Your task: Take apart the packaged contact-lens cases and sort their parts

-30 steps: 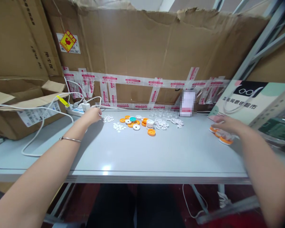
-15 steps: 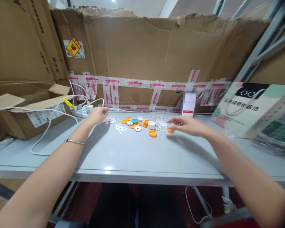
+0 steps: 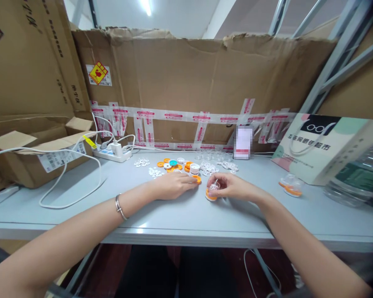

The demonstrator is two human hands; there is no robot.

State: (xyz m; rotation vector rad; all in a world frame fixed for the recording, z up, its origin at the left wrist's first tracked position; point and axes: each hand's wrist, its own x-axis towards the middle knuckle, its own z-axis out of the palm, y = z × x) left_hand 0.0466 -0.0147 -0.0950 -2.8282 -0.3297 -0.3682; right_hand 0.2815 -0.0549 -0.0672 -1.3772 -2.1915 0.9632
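My right hand (image 3: 228,187) is closed around a small orange-and-clear round piece (image 3: 211,193) on the grey table (image 3: 186,215). My left hand (image 3: 173,185) lies beside it, fingers curled, their tips at an orange ring (image 3: 197,179). Just behind my hands lies a cluster of orange, white and teal rings (image 3: 177,164). Small white discs (image 3: 155,171) and clear plastic bits (image 3: 209,167) are scattered around the cluster.
Orange-and-clear assembled pieces (image 3: 290,186) lie at the right near a printed box (image 3: 320,147). A power strip (image 3: 113,153) with white cables (image 3: 71,198) sits at the left by cardboard boxes (image 3: 34,153). A taped cardboard wall (image 3: 199,91) closes the back.
My left hand came from the power strip to the rings at the centre. My right hand moved from the table's right side to the centre and now holds an orange-and-clear piece.
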